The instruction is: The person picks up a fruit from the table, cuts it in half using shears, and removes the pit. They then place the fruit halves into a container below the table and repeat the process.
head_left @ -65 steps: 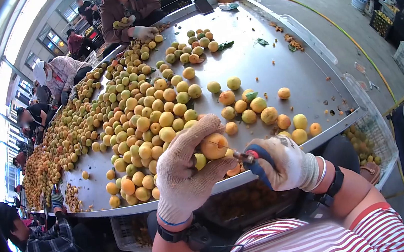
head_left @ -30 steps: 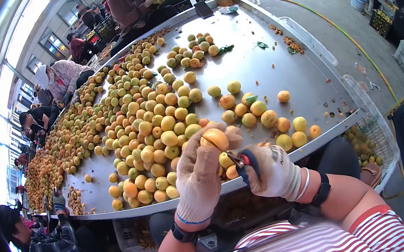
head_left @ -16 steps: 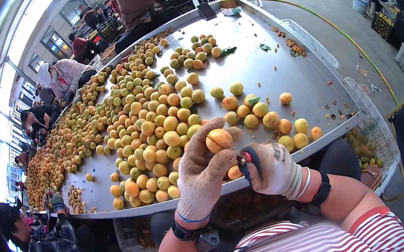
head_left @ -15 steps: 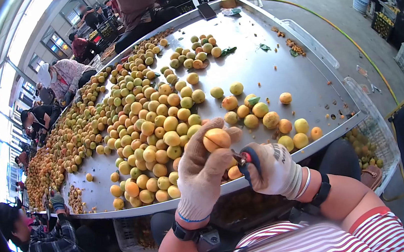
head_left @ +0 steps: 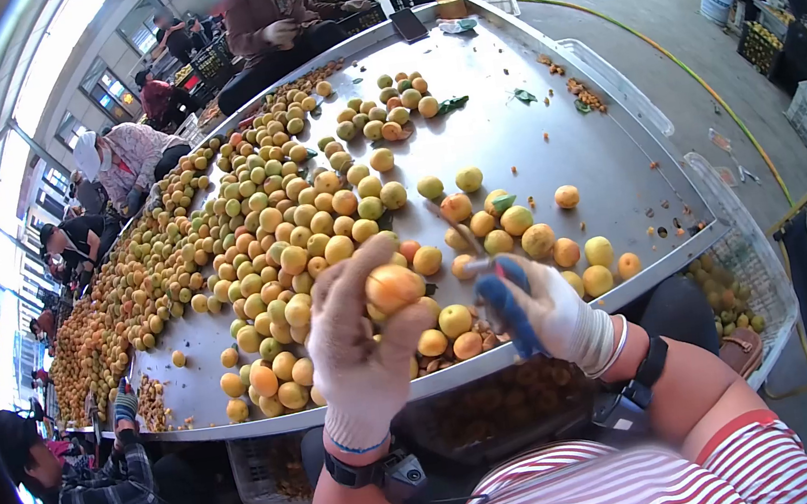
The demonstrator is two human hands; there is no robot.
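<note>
- The fruit is likely light and firm with a little give; its smooth skin could slip against a glove and would probably bruise under a hard squeeze.
- It is best taken round its widest part, between thumb and fingers, with light pressure.
- The tool, blurred, looks stiff and slim; the safe hold should be its handle, clear of the metal end.
- The fruit sits above the near edge of the table, in the gloved left hand, pinched between thumb and curled fingers.
- The gloved right hand, also above that edge and farther right, grips the tool; its metal end slants up over the table, near the fruit but apart from it.
- Loose fruits lie on the table below and between the hands; a heap covers its left part.
</note>
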